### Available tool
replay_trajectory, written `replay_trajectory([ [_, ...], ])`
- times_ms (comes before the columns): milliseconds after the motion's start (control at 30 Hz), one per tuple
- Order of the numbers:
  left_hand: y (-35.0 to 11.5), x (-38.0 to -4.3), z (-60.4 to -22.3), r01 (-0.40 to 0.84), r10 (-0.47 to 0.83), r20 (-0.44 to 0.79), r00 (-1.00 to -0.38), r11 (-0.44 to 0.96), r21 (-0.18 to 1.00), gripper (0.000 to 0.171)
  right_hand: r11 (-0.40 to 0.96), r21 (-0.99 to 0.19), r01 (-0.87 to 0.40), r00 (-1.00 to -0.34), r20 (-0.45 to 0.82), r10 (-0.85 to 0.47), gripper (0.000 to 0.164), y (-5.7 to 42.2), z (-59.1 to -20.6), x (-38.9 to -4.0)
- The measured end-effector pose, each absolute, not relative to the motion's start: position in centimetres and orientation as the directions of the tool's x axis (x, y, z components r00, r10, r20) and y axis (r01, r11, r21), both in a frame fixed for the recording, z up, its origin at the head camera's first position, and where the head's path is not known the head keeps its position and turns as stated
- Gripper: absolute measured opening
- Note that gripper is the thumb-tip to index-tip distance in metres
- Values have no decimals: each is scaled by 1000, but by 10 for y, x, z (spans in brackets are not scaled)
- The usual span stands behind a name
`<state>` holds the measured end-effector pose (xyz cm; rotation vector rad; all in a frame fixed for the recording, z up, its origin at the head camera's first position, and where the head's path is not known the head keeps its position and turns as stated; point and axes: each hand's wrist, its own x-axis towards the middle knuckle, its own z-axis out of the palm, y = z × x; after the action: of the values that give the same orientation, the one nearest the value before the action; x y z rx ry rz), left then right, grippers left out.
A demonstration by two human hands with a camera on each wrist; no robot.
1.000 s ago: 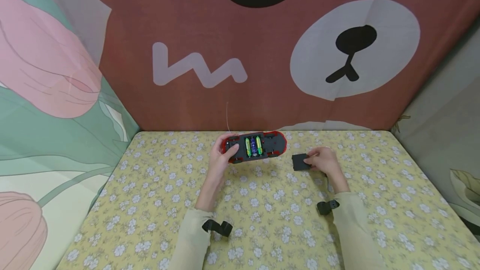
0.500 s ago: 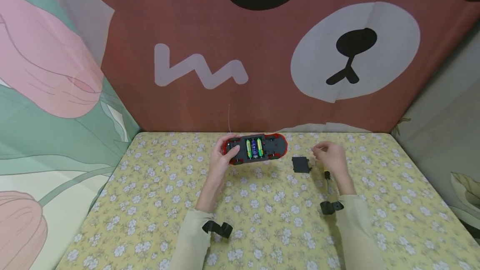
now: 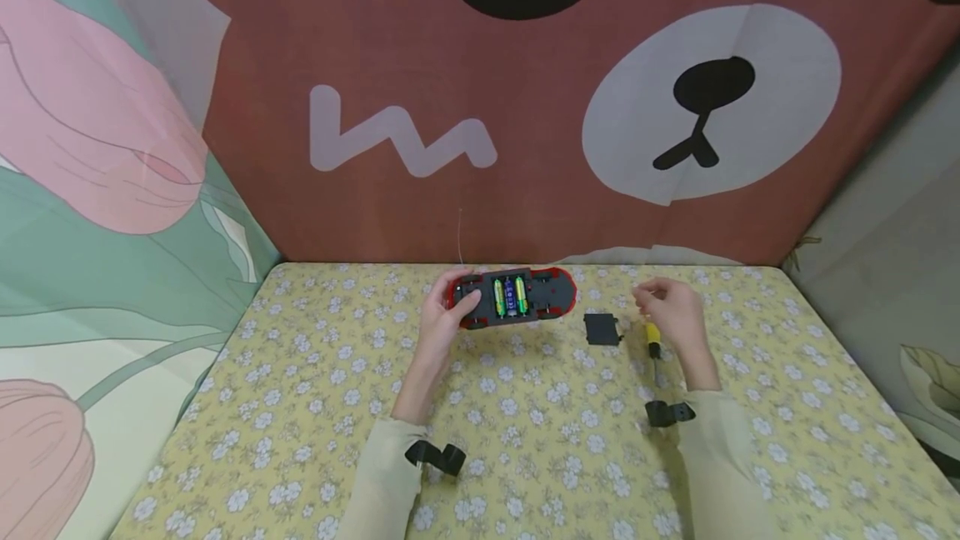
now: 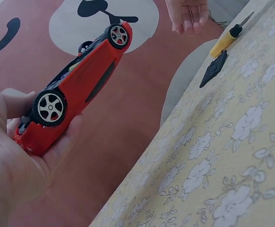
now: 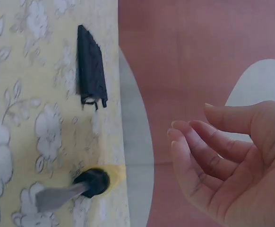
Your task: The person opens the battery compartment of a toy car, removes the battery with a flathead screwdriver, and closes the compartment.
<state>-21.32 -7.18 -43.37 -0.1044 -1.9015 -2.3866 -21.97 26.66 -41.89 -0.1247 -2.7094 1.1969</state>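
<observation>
My left hand (image 3: 442, 311) grips a red toy car (image 4: 88, 80) by one end, its underside turned up toward the head camera. Several batteries (image 3: 510, 296), green and blue, lie in the uncovered compartment in its black base. To the right, a black battery cover (image 3: 602, 329) lies on the table. Above a yellow screwdriver (image 3: 653, 340) hovers my right hand (image 3: 675, 315), fingers loosely curled and holding nothing, as the right wrist view confirms. The screwdriver's metal shaft (image 5: 62, 196) points toward me; the hand partly covers its handle in the head view.
A yellow flowered cloth (image 3: 525, 440) covers the table. Behind it hangs a brown curtain (image 3: 525, 215) with a bear print. A flowered curtain (image 3: 105, 148) closes the left side, and a pale one (image 3: 900, 190) the right.
My right hand has let go of the battery cover, leaving it on the table, and moved right over the screwdriver, whose yellow handle now shows. The left hand and car have hardly moved.
</observation>
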Motion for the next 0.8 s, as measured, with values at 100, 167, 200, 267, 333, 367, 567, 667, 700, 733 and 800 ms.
replay_trajectory([
  [100, -72, -213, -434, 110, -25, 107, -994, -223, 969, 44, 703, -711, 22, -983, 114, 147, 33, 270, -421, -220],
  [167, -72, -214, -434, 112, -21, 110, -994, -224, 968, 45, 725, -687, 44, -984, 95, 149, 33, 273, -424, -220],
  [200, -72, -214, -434, 113, -19, 112, -994, -226, 967, 46, 733, -677, 58, -985, 82, 154, 32, 275, -425, -220],
  [267, -72, -214, -434, 117, -16, 117, -993, -231, 966, 46, 744, -662, 86, -985, 55, 163, 33, 279, -428, -221],
  [333, -72, -214, -433, 120, -17, 120, -993, -234, 965, 45, 746, -655, 121, -983, 24, 181, 33, 281, -430, -221],
  [367, -72, -213, -434, 122, -17, 122, -992, -235, 964, 44, 746, -652, 137, -982, 8, 188, 33, 282, -430, -221],
  [567, -72, -213, -433, 121, -15, 121, -993, -242, 963, 45, 730, -645, 225, -969, -72, 235, 35, 286, -434, -223],
  [667, -72, -213, -434, 117, -14, 118, -993, -239, 964, 47, 731, -636, 249, -965, -95, 246, 37, 287, -435, -223],
  [700, -72, -213, -434, 116, -14, 116, -993, -237, 965, 47, 731, -632, 256, -963, -103, 248, 38, 287, -435, -223],
  [733, -72, -213, -434, 115, -13, 115, -993, -236, 965, 48, 734, -628, 260, -963, -109, 247, 39, 288, -436, -223],
  [800, -72, -213, -434, 113, -13, 113, -994, -235, 966, 47, 742, -619, 259, -964, -122, 235, 42, 290, -436, -222],
])
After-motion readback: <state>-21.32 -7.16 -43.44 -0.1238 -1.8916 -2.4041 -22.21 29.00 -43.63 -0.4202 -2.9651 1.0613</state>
